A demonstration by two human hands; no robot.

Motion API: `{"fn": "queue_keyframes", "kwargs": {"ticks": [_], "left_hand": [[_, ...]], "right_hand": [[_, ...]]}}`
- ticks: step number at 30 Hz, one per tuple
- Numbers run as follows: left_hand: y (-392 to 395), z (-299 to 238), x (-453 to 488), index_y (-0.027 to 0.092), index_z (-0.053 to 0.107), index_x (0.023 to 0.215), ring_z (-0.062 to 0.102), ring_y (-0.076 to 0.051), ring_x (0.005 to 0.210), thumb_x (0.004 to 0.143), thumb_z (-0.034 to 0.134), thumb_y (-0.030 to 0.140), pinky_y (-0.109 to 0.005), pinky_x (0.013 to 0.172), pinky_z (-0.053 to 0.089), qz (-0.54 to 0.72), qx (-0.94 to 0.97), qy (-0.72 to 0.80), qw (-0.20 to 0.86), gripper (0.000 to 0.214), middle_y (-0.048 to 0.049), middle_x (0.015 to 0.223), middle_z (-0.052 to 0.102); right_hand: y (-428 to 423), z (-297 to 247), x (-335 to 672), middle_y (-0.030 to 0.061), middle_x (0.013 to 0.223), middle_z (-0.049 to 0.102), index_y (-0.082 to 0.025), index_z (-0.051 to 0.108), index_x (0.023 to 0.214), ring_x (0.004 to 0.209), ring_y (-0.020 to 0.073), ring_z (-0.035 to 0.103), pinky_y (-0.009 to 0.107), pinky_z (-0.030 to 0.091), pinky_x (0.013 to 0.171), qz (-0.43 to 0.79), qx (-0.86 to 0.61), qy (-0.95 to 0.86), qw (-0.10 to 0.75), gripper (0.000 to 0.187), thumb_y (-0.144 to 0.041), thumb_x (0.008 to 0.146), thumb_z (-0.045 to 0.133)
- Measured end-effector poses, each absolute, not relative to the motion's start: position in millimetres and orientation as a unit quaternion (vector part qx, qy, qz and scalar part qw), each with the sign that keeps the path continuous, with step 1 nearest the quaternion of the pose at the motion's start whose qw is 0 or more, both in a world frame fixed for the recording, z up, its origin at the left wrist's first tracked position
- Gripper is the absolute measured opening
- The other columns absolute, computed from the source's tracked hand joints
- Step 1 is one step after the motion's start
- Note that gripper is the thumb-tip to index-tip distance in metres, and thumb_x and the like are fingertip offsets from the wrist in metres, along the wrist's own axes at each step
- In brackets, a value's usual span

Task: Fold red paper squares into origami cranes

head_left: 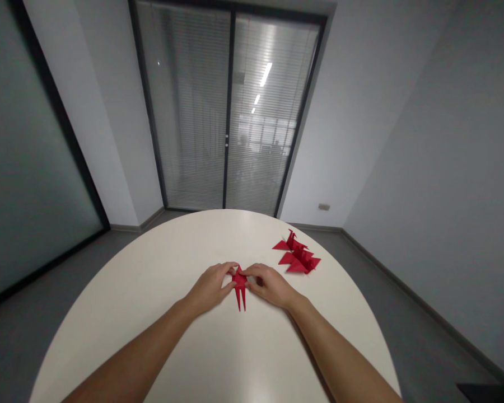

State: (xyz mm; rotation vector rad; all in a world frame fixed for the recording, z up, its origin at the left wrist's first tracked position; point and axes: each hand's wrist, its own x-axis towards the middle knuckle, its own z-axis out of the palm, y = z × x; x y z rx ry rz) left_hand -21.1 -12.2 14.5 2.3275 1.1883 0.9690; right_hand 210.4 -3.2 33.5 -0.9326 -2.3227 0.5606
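Observation:
A small folded red paper piece lies on the white round table, with two thin points aimed toward me. My left hand pinches its upper left side with fingers closed. From the other side, my right hand pinches the upper right part. Both hands rest on the table top around the paper.
A small pile of finished red paper cranes sits on the table to the far right of my hands. Behind the table are glass doors with blinds and grey walls. The table's edge curves round at the far side.

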Motion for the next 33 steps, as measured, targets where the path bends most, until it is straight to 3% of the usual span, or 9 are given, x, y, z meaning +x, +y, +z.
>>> {"fn": "queue_keyframes", "kwargs": {"ticks": [4, 9, 18, 28, 33], "left_hand": [[-12, 17, -22, 0.023, 0.065, 0.114, 0.061, -0.022, 0.109, 0.090, 0.063, 0.021, -0.036, 0.097, 0.047, 0.343, 0.837, 0.397, 0.157, 0.025, -0.0065, 0.117, 0.068], [-10, 18, -21, 0.027, 0.073, 0.106, 0.060, -0.021, 0.111, 0.091, 0.063, 0.018, -0.037, 0.100, 0.045, 0.313, 0.864, 0.370, 0.137, 0.021, -0.0028, 0.116, 0.071], [-13, 24, -23, 0.028, 0.074, 0.104, 0.058, -0.022, 0.114, 0.094, 0.057, 0.017, -0.037, 0.101, 0.045, 0.267, 0.892, 0.348, 0.107, 0.023, -0.0006, 0.114, 0.074], [-16, 25, -24, 0.026, 0.066, 0.120, 0.054, -0.025, 0.123, 0.096, 0.051, 0.017, -0.043, 0.108, 0.042, 0.244, 0.892, 0.364, 0.110, 0.029, -0.0043, 0.126, 0.068], [-16, 30, -28, 0.026, 0.068, 0.115, 0.054, -0.024, 0.121, 0.097, 0.052, 0.018, -0.042, 0.107, 0.042, 0.230, 0.918, 0.314, 0.073, 0.026, -0.0039, 0.128, 0.067]], "right_hand": [[-3, 33, 211, 0.0057, 0.117, 0.070, -0.029, 0.074, 0.116, 0.106, 0.0210, 0.064, 0.034, 0.049, 0.096, 0.183, -0.333, -0.885, 0.269, 0.030, -0.019, 0.091, 0.062], [-4, 34, 211, 0.0063, 0.125, 0.069, -0.030, 0.074, 0.118, 0.114, 0.0224, 0.061, 0.037, 0.048, 0.100, 0.134, -0.315, -0.906, 0.250, 0.032, -0.018, 0.093, 0.058], [-6, 39, 207, 0.0048, 0.120, 0.073, -0.026, 0.076, 0.111, 0.110, 0.0229, 0.065, 0.036, 0.049, 0.099, 0.125, -0.305, -0.914, 0.238, 0.030, -0.014, 0.090, 0.058], [-9, 46, 207, 0.0098, 0.116, 0.073, -0.021, 0.077, 0.107, 0.108, 0.0241, 0.064, 0.035, 0.049, 0.095, 0.074, -0.300, -0.928, 0.207, 0.028, -0.015, 0.089, 0.057], [-9, 48, 209, 0.0065, 0.109, 0.075, -0.025, 0.078, 0.106, 0.100, 0.0221, 0.066, 0.033, 0.049, 0.091, 0.060, -0.270, -0.942, 0.190, 0.032, -0.012, 0.084, 0.059]]}}
